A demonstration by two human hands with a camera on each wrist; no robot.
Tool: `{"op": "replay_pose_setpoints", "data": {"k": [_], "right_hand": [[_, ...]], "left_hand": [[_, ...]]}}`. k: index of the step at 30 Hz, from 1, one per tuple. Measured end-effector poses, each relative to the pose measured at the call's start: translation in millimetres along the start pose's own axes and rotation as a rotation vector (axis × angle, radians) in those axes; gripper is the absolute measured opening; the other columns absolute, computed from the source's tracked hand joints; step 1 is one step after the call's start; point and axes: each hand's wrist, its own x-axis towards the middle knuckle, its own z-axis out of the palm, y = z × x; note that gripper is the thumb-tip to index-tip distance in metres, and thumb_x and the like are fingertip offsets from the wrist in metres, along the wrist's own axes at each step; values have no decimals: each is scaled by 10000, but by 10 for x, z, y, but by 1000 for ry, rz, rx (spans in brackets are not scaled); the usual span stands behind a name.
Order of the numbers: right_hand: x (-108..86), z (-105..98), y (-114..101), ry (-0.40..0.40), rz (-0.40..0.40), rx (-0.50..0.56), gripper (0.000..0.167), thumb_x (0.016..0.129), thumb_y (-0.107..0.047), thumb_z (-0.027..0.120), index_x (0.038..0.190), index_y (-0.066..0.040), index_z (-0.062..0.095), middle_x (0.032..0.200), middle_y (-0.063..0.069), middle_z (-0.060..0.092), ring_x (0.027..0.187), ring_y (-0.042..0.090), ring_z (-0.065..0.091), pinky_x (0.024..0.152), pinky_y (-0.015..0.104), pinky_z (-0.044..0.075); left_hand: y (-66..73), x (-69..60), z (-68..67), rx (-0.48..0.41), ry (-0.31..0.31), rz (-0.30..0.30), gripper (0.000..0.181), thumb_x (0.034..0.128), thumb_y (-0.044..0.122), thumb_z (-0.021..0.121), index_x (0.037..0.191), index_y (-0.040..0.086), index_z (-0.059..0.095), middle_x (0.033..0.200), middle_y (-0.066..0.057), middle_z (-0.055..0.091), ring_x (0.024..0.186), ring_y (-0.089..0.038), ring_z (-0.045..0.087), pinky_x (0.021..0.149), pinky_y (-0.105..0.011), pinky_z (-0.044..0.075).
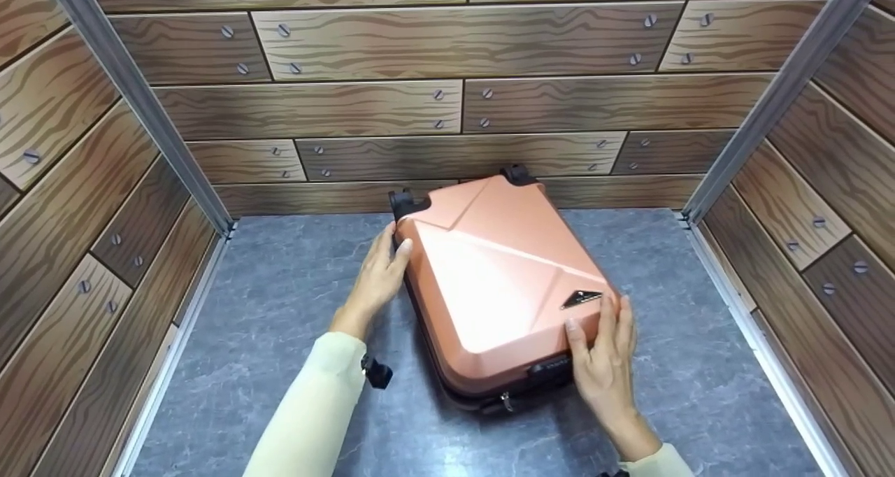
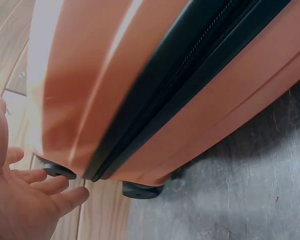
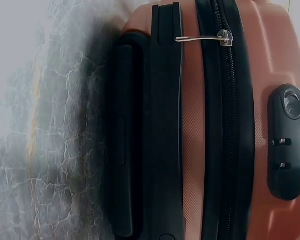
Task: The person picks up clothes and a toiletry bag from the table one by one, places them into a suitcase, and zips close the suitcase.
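Observation:
A rose-gold hard-shell suitcase (image 1: 482, 253) lies flat on the floor, turned at an angle, its black wheels (image 1: 519, 175) towards the back wall. My left hand (image 1: 375, 275) is at its left side near the wheel end, fingers extended; the left wrist view shows them spread beside the shell. At the near right corner, my right hand (image 1: 607, 361) rests with fairly straight fingers, thumb on the top edge. In the right wrist view, the handle end shows a black carry handle (image 3: 124, 140), a zip pull (image 3: 202, 38) and a combination lock (image 3: 287, 145); the right hand is hardly visible there.
Wood-patterned panels (image 1: 461, 106) form the back and side walls, joined by grey metal posts (image 1: 762, 106). The grey marbled floor (image 1: 280, 281) extends on both sides of the suitcase. Metal strips (image 1: 755, 344) run along the floor's sides.

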Motion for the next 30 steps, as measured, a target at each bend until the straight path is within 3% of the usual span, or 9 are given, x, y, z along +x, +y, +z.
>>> {"op": "replay_pose_setpoints", "data": {"k": [8,13,19,24,30], "right_hand": [[-15,26,13,4,-12,-8,761,1052,-303,636,1651,-2,275,1727,310,77,1584,534,99,1226,739,167],[-57,61,6,2,-22,-5,778,1051,-296,639,1660,-6,250,1729,315,53,1587,538,84,1242,732,132],[-125,74,-22,-19,-4,3,816,1045,-302,653,1673,-19,215,1738,302,-1,1591,539,36,1256,715,99],[-141,55,-9,-18,0,-5,833,1039,-298,664,1679,-32,202,1737,304,-10,1585,556,28,1257,716,81],[-125,20,48,-30,-24,-6,829,1052,-323,638,1678,-21,187,1736,308,-26,1583,563,15,1248,732,80]], "left_hand": [[47,163,49,40,-66,-9,848,1083,558,480,1700,88,139,1755,-193,170,1620,-368,188,1310,-516,194],[56,274,0,64,-110,-47,917,1046,617,517,1716,171,76,1782,-146,50,1636,-361,112,1313,-538,167],[80,351,-77,22,-190,-66,929,1028,589,550,1717,248,28,1789,-54,-88,1639,-380,52,1295,-611,161],[107,371,-82,11,-205,-60,945,1007,552,585,1718,211,65,1789,-89,-39,1633,-395,93,1281,-621,207],[106,339,-59,42,-163,-53,960,976,551,620,1709,162,138,1778,-123,47,1618,-398,165,1281,-585,239]]}}
